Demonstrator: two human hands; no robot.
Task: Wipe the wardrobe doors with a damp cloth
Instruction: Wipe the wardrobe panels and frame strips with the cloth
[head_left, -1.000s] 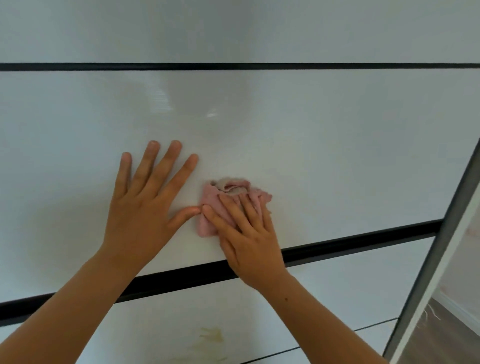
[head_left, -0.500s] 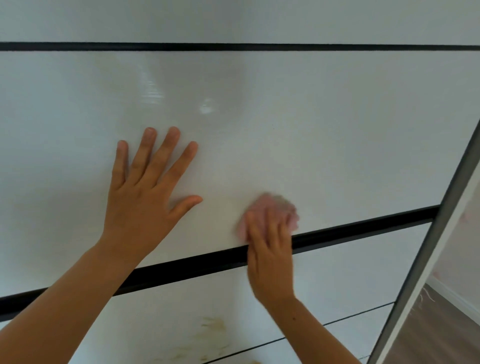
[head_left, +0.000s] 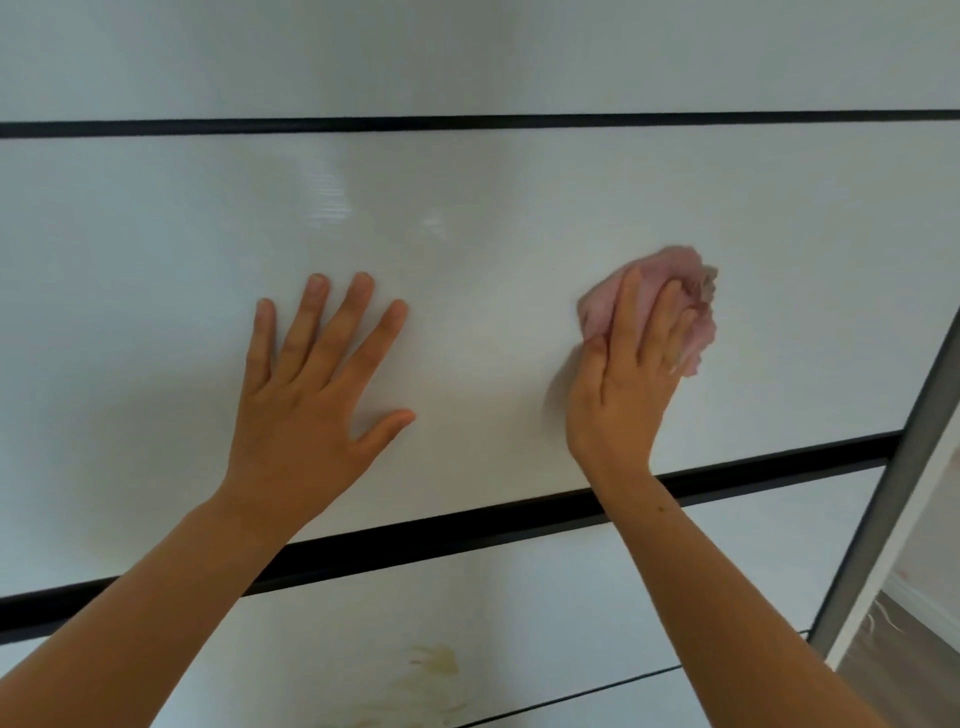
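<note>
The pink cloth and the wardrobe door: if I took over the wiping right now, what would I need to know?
Left hand: empty, flat on the white door panel, fingers spread.
Right hand: pressing the bunched pink cloth on the same panel, near the grey door edge.
Done: cannot tell how much is already wiped.
Left: the yellowish stain on the panel below the black strip looks untouched, so wipe there too.

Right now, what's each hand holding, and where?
Right hand presses the bunched pink cloth against the white door panel; left hand holds nothing.
</note>
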